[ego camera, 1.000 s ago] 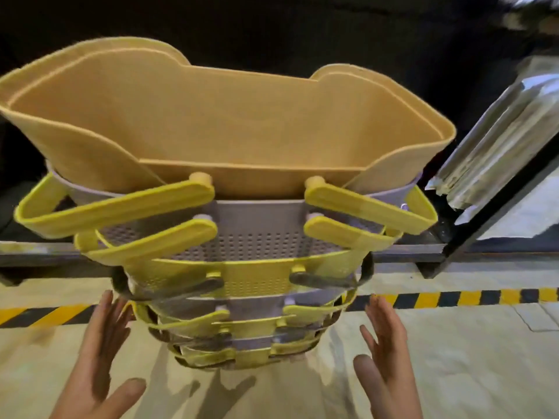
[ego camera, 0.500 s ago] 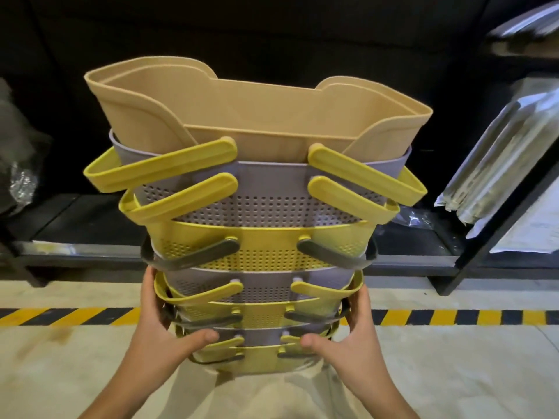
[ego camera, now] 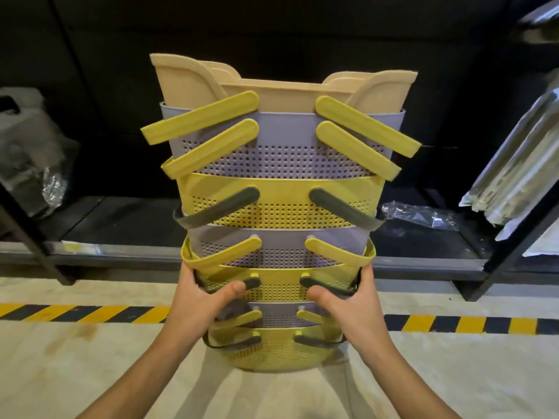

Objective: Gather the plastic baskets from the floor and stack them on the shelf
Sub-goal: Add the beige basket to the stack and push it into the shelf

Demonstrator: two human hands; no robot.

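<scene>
Hands, left hand (ego camera: 198,300) and right hand (ego camera: 357,300), clamp the nested basket stack (ego camera: 278,207) low at both sides, fingers wrapped round it, likely steadying its tall load toward the shelf (ego camera: 127,219).

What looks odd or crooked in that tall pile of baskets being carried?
The tan tub on top differs from the perforated baskets below. The nested stack looks fairly straight, held low by the left hand and right hand. Nothing seems broken.
</scene>
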